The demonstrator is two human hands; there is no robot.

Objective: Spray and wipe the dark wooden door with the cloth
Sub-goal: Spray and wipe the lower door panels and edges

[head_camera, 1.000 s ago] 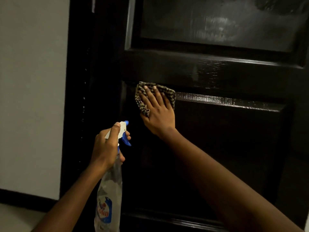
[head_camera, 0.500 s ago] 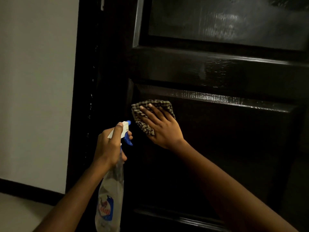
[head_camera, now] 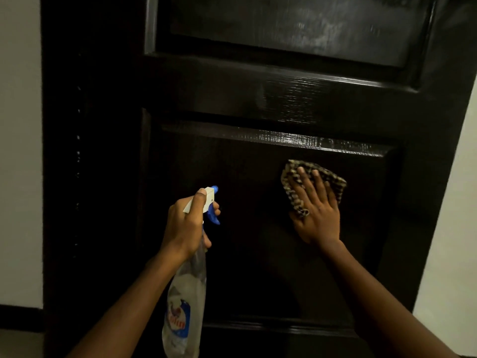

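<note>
Pressing a checked cloth [head_camera: 321,177] flat against the dark wooden door [head_camera: 258,94], right of centre in the frame, just below the glossy top edge of the lower recessed panel [head_camera: 245,254]. Doing it with the right hand [head_camera: 318,218]: fingers [head_camera: 320,186] straight and spread over the cloth, heel of the palm on the wood beneath, a bunched corner of fabric poking out beside the thumb.

Over at centre-left, gripping a clear spray bottle [head_camera: 184,306] in the left hand [head_camera: 184,226]. Fingers curled round the neck, thumb [head_camera: 200,202] laid along the top of the white spray head [head_camera: 209,196], one fingertip showing beside the blue trigger [head_camera: 213,217] (squeezed or not, cannot tell). Blue nozzle tip [head_camera: 214,188] aimed up and right toward the panel. Bottle body hanging down toward the bottom edge, blue and red label facing the camera.

Hands well apart, dark panel between them.

Filling most of the frame, the door itself: upper panel [head_camera: 296,29] along the top with a streaky, hazy sheen, cross rail beneath catching light on its grain. Down the left edge, pale wall [head_camera: 20,151] with a black skirting strip [head_camera: 20,319] at lower left. Another slice of pale wall at the right edge.
</note>
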